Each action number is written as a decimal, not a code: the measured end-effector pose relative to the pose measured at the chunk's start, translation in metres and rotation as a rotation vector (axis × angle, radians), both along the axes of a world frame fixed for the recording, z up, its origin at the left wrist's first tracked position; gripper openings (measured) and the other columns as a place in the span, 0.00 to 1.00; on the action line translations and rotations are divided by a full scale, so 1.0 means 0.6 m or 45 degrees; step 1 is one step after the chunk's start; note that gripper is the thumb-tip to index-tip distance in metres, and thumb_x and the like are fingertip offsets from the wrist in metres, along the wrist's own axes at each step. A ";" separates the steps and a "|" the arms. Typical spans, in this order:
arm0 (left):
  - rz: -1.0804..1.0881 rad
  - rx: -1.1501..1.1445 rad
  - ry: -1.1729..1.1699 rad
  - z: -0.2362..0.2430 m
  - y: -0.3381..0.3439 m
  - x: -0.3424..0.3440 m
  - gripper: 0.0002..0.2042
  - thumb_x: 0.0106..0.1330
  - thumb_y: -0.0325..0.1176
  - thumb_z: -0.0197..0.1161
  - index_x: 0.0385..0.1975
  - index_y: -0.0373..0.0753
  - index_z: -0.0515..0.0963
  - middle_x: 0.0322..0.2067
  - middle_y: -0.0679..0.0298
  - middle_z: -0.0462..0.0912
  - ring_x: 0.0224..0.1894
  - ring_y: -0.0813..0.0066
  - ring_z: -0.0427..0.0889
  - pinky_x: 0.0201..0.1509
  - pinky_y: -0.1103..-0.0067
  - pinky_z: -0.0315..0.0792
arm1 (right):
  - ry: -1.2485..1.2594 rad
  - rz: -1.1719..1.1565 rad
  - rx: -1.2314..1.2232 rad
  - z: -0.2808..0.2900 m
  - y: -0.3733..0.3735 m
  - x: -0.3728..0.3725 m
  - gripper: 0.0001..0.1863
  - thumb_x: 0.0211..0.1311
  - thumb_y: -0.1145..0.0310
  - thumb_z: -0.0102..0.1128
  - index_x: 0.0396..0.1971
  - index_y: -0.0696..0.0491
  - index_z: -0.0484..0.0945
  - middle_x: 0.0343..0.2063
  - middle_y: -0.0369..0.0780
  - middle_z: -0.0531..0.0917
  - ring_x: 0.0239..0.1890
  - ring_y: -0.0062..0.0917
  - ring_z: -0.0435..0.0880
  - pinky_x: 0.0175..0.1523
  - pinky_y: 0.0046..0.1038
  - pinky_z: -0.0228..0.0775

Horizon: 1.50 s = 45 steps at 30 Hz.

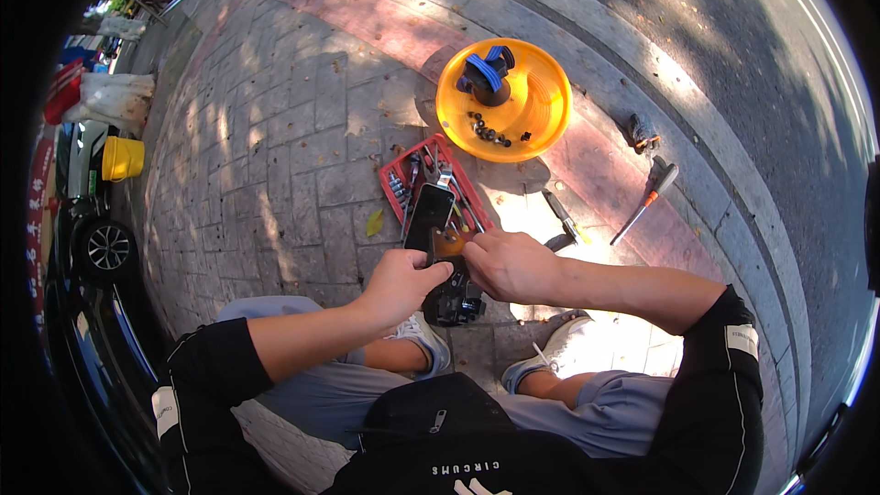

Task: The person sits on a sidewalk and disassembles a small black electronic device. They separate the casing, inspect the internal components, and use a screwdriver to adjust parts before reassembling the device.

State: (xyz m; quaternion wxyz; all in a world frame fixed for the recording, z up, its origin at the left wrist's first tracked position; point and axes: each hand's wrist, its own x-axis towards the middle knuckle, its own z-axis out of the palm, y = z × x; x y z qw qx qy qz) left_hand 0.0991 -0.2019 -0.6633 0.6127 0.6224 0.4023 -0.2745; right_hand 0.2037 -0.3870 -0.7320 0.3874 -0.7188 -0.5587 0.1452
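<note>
Between my feet, my left hand [403, 280] grips a black mechanical part [451, 298] with an orange-brown area near its top, thumb pressed on it. My right hand [500, 261] is closed at that part's upper right, fingertips curled against it; whether they pinch something small is hidden. Just beyond the hands a black phone [427, 213] lies on a red tool tray [394, 170] of sockets and wrenches. Behind that, a round orange basin [536, 92] holds a blue-and-black part [486, 78] and several small black pieces [486, 133].
A screwdriver [645, 203], a yellow-and-black tool [564, 215] and a small dark object [642, 133] lie on the paving at right, beside a kerb [715, 156] and road. At left stand a parked dark car [92, 312], a yellow bucket [124, 159] and white sacks [115, 96].
</note>
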 end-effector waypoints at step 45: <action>0.198 -0.346 -0.157 0.034 0.023 0.077 0.14 0.75 0.36 0.58 0.49 0.31 0.77 0.42 0.58 0.86 0.40 0.69 0.88 0.46 0.71 0.84 | 0.432 -0.447 0.332 0.012 -0.033 0.164 0.10 0.60 0.80 0.61 0.41 0.59 0.84 0.37 0.44 0.82 0.37 0.34 0.85 0.41 0.33 0.77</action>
